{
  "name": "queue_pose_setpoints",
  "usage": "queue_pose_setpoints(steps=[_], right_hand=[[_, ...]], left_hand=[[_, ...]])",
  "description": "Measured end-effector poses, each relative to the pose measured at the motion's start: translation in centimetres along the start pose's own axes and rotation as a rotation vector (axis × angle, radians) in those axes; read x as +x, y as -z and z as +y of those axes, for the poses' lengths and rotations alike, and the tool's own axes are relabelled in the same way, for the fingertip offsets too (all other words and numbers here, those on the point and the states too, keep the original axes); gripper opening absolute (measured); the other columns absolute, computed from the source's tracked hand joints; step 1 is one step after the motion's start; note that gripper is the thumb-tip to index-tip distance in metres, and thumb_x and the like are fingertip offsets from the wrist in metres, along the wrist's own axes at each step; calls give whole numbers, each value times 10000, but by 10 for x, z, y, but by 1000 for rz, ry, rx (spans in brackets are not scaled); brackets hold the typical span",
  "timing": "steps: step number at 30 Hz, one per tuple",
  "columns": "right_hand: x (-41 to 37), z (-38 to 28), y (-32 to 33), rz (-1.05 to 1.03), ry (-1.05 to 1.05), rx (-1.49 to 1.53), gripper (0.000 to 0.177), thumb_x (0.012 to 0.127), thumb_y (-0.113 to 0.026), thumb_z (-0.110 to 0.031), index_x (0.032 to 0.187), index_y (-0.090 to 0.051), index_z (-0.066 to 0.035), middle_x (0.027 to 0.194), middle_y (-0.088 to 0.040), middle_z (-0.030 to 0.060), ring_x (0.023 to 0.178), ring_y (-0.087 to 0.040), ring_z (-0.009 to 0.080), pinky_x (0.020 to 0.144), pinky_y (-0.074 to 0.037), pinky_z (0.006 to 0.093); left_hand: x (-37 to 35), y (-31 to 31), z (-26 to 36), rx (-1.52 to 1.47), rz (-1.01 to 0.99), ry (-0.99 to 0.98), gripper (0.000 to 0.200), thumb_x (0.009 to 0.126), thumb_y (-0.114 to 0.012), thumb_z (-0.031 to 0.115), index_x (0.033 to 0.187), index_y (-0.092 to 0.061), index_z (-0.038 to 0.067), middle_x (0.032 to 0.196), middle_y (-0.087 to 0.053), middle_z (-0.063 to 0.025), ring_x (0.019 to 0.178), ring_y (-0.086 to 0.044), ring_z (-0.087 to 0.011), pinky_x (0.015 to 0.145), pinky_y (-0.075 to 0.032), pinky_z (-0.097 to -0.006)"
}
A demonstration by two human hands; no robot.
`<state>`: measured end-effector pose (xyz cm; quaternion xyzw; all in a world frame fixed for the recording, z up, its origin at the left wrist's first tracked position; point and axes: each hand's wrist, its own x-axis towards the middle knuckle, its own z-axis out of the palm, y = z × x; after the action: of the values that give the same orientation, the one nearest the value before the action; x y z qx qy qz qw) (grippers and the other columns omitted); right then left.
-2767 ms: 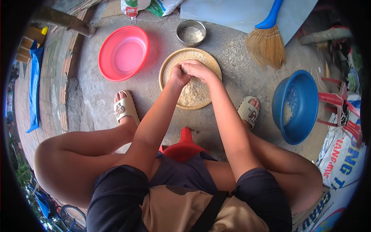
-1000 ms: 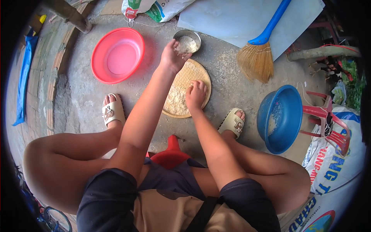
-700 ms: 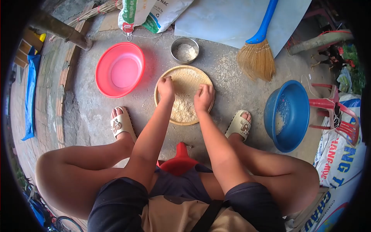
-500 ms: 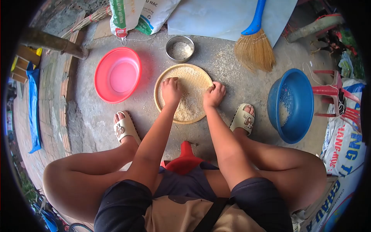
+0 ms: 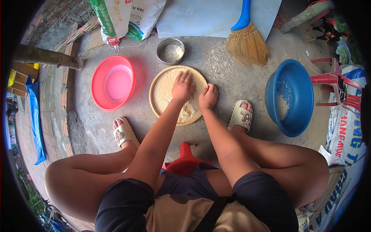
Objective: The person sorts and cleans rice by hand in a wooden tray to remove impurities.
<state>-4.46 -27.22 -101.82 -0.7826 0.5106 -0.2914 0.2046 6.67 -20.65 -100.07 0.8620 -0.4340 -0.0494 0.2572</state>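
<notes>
A round woven bamboo tray [image 5: 153, 104] rests on the ground between my feet, with pale rice-like grains [image 5: 189, 113] spread and heaped on it. My left hand [image 5: 183, 87] is over the middle of the tray, fingers stretched out and slightly blurred, at the grains. At the tray's right side, my right hand [image 5: 209, 96] is closed around the rim. Just beyond the tray stands a small metal bowl [image 5: 159, 52] with more of the pale grains in it.
A pink basin [image 5: 94, 87] stands to the left, a blue basin [image 5: 305, 102] with some grains to the right. Grains lie scattered on the concrete near a straw broom [image 5: 248, 44]. Printed sacks [image 5: 145, 15] are at the back; a red plastic stool [image 5: 324, 78] is at right.
My left hand has moved right across the tray, and its curled fingers have stretched out. The right hand stays at the rim. The whole view has shifted slightly.
</notes>
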Motion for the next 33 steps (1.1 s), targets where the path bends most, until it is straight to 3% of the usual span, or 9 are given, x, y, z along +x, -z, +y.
queue_pose_setpoints(steps=[3,14,17,20,22,27,28,30,33], right_hand=[[0,1,0,-22,-10,6,178,886,-444,-164,964,-533,-32,948,-579,190,907,-530,380,817,-410,459],[5,1,-2,8,-118,94,155,848,-492,-141,939,-567,-39,917,-596,173,875,-550,361,809,-423,440],[7,-9,-6,194,-90,-47,132,821,-520,-112,930,-564,-52,876,-582,143,854,-544,344,804,-422,428],[13,-40,5,139,-26,106,130,792,-509,-78,910,-558,-57,895,-577,145,904,-514,341,880,-352,459],[17,-46,-14,182,84,174,76,839,-513,-100,872,-551,-42,863,-594,124,834,-556,285,776,-409,412],[25,-77,-34,-741,-894,1240,431,959,-347,-366,881,-583,-13,762,-611,68,667,-575,171,687,-499,307],[29,-82,-28,-738,-895,1237,431,959,-347,-366,881,-583,-13,762,-611,68,667,-575,171,687,-499,307],[38,-79,-27,-695,-1213,1630,420,960,-323,-324,858,-590,-16,754,-611,72,648,-575,182,655,-511,333],[55,-57,-35,-499,-1176,1529,383,936,-340,-296,804,-570,-21,709,-594,85,607,-568,210,557,-499,338]], left_hand=[[-6,-4,6,18,-91,-312,432,813,-586,206,1218,-546,59,1296,-511,-103,1233,-434,-297,1037,-358,-361],[-84,34,-34,-9,-208,-547,309,794,-601,147,1096,-599,79,1116,-591,-74,1000,-578,-249,836,-494,-334],[-80,37,-48,-98,-138,-376,255,763,-608,100,1017,-623,79,1018,-607,-85,913,-600,-260,796,-506,-344],[-58,46,-46,-235,30,-224,146,759,-608,48,901,-645,52,893,-615,-106,772,-616,-291,697,-521,-356],[-41,54,-40,-326,131,62,88,760,-635,36,846,-650,21,823,-619,-113,720,-621,-276,665,-516,-341],[-7,64,-8,-660,-14,90,168,752,-641,54,914,-680,36,850,-642,-131,730,-628,-270,692,-508,-330],[-2,69,-1,-663,-17,90,168,752,-641,54,914,-680,36,850,-642,-131,730,-628,-270,692,-508,-330],[10,76,9,-482,91,-162,158,754,-628,66,900,-678,37,881,-637,-137,822,-616,-291,747,-498,-363],[16,72,9,-493,100,-1,135,765,-623,75,886,-669,34,933,-631,-146,888,-597,-317,791,-479,-386]])
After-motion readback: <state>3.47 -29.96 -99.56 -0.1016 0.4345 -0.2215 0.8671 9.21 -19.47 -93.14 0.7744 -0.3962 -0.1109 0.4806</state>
